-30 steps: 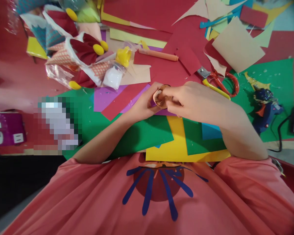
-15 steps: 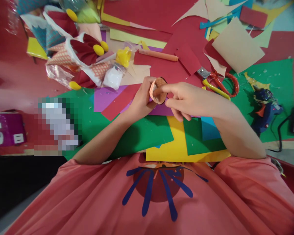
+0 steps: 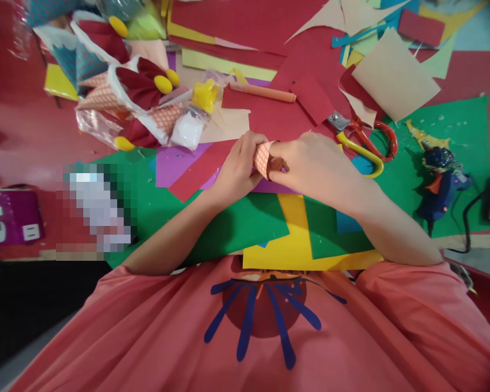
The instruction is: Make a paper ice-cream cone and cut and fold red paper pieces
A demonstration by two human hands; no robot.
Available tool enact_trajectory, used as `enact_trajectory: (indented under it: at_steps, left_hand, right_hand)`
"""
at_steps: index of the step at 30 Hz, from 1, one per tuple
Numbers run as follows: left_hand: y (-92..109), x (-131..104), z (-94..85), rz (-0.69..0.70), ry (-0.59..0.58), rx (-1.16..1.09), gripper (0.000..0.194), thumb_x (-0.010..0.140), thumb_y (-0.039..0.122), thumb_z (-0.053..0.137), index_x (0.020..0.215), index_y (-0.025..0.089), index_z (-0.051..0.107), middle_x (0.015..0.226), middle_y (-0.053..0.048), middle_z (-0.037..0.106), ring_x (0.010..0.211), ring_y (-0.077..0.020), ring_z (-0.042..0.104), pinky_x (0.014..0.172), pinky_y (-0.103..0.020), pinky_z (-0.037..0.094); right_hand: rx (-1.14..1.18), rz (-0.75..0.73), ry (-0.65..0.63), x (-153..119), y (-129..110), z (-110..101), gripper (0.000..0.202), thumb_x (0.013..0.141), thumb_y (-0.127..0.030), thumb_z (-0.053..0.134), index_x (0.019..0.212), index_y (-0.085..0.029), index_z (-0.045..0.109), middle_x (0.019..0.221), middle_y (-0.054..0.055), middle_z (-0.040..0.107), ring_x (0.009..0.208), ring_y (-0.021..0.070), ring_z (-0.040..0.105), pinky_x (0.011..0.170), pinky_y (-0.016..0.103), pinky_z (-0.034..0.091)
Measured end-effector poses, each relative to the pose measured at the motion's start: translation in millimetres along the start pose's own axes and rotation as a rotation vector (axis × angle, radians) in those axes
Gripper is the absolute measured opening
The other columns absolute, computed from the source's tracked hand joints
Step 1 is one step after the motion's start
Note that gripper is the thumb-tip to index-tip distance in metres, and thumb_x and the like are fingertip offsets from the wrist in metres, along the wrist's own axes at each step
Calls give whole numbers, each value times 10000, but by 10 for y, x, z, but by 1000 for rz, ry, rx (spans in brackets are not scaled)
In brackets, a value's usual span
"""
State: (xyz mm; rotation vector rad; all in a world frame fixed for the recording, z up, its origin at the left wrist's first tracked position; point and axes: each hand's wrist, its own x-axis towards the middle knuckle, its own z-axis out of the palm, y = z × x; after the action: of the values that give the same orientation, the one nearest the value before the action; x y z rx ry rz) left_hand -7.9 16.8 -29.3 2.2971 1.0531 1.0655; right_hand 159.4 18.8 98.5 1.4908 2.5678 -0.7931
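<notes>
A small paper cone [image 3: 262, 159], orange-and-white checked outside, lies on its side in the air between my hands. My left hand [image 3: 237, 169] is wrapped round its left part and hides that end. At the open end, my right hand [image 3: 310, 166] is closed at the rim, its fingertips partly inside and hard to make out. Below the hands lie purple paper [image 3: 275, 186] and green sheets [image 3: 232, 223]. Scissors [image 3: 365, 139] with red and yellow handles rest just beyond my right hand.
Upper left, several checked cones [image 3: 93, 95] with white trim and red insides lie with yellow ovals. An orange marker [image 3: 263, 91] lies on red paper. At right is a blue glue gun [image 3: 443, 193] with a cord. A purple power box [image 3: 14, 215] stands at far left.
The cone has turned so its checked side shows instead of its opening. My right hand has moved slightly left and its fingers have closed at the rim, where one finger pointed inside before.
</notes>
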Motion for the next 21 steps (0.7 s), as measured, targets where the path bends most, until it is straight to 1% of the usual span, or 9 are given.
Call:
enact_trajectory:
  at_steps: [3,5,7,9,11,15,18,21]
  left_hand:
    - [-44,-23,-3,-32,24,8,315,955,495,377,1130,241,439,988,-61,505,880,-183,529,756,-357,484]
    - [-65,-32,-15,-78,29,-20,318,945,494,407,1142,246,440,1014,-62,496,916,-195,530,802,-376,470]
    - [-74,-37,-28,-74,52,-21,339,938,511,410,1155,253,439,1028,-65,489,934,-208,522,817,-391,455]
    - [-74,-43,-39,-44,86,23,354,943,513,384,1177,251,432,1031,-70,485,941,-215,509,821,-401,444]
    - [-72,-56,-46,-39,96,86,356,944,490,389,1193,237,424,1036,-79,484,956,-221,499,836,-412,434]
    - [-72,-80,-41,-109,103,145,322,920,425,476,1173,231,431,1044,-78,483,1000,-232,496,883,-432,411]
    - [-66,-59,-31,-114,145,85,303,897,425,529,1131,249,452,1007,-54,501,954,-210,525,841,-401,430]
    - [-23,0,-44,-136,136,-69,345,808,438,667,1028,247,482,915,-7,537,791,-144,551,676,-296,450]
  right_hand:
    - [89,-19,58,31,17,81,242,853,-194,462,936,-163,687,843,108,681,798,238,620,619,309,335]
    - [181,-18,66,61,34,123,203,850,-223,482,871,-168,677,773,83,662,755,213,607,617,301,348]
    - [276,-7,58,87,42,146,197,858,-260,494,801,-170,659,714,63,637,725,190,593,616,289,365]
    - [344,9,66,108,47,166,206,869,-265,490,756,-173,636,672,43,612,707,171,582,618,276,380]
    - [400,19,78,126,55,202,198,875,-252,490,740,-178,614,641,23,590,684,155,575,617,264,391]
    - [560,-1,83,163,96,308,180,896,-246,480,768,-181,589,586,-15,550,579,119,545,577,242,396]
    - [642,-24,55,175,139,322,214,920,-251,453,773,-167,585,506,-47,489,474,81,482,542,218,380]
    - [621,-100,-40,151,184,223,269,941,-254,419,800,-139,618,454,-65,446,441,57,442,547,199,367]
